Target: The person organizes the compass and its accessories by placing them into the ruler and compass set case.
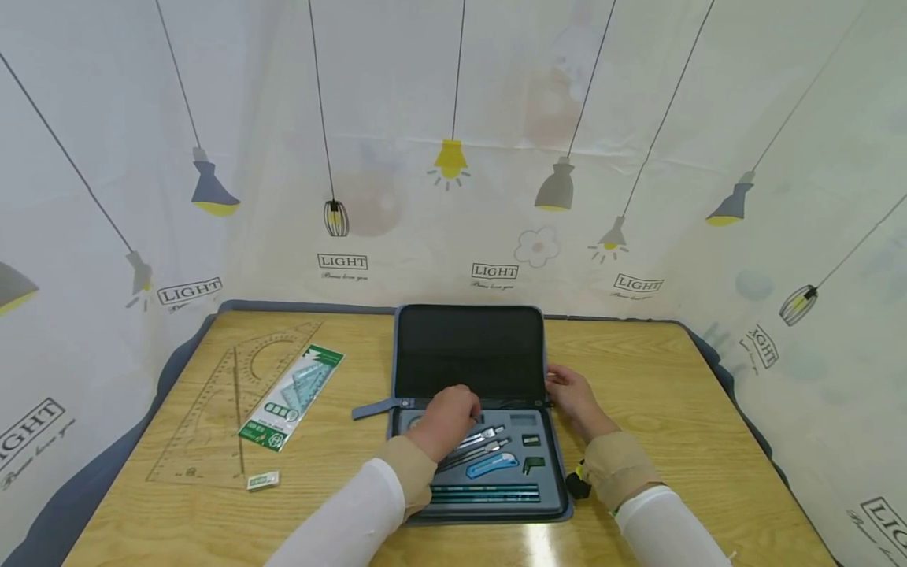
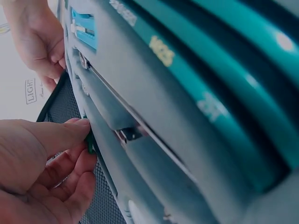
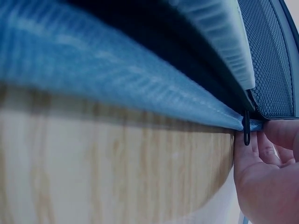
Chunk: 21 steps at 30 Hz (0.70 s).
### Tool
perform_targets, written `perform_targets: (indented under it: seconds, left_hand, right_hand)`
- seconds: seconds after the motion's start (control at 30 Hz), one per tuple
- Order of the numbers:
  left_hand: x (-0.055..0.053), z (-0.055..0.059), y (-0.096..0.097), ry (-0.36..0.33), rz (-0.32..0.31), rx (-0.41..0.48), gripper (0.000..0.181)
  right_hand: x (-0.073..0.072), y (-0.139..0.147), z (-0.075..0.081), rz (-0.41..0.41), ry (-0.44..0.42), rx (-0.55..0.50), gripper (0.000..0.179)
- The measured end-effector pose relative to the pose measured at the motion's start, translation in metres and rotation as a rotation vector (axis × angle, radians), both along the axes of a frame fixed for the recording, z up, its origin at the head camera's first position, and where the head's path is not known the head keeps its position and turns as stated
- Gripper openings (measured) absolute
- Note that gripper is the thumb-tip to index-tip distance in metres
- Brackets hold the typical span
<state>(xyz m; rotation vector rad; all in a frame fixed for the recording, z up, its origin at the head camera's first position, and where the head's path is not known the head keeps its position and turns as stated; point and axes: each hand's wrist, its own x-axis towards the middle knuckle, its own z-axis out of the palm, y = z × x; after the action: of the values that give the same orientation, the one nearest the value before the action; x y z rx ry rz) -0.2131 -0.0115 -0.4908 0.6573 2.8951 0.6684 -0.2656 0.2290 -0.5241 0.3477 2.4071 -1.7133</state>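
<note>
An open blue-grey zip case (image 1: 468,354) lies on the table, its black mesh lid raised at the back. Over the rear of its moulded tray, my left hand (image 1: 449,421) pinches a small green piece (image 2: 89,140) between thumb and fingertips. Beside the hinge, my right hand (image 1: 575,400) grips the case's right edge, thumb above and fingers below, by a dark zip pull (image 3: 247,128). In the tray sit metal compasses (image 1: 485,435), a blue utility knife (image 1: 492,465), a sharpener (image 1: 531,440), a dark green clip-like part (image 1: 534,465) and dark green pencils (image 1: 485,494).
Clear set squares (image 1: 236,409) lie on the wooden table (image 1: 638,354) at the left, partly under a green-and-white ruler packet (image 1: 290,398). An eraser (image 1: 263,481) is near them. A strap (image 1: 373,409) sticks out from the case's left side. A lamp-printed cloth hangs behind.
</note>
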Motion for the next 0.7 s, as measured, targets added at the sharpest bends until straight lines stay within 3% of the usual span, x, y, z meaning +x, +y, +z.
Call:
perform_targets:
  seconds: [0.7]
  left_hand:
    - [0.0033, 0.0006, 0.0028, 0.085, -0.032, -0.119, 0.02]
  right_hand:
    - [-0.0008, 0.0001, 0.0004, 0.004, -0.005, 0.004, 0.04]
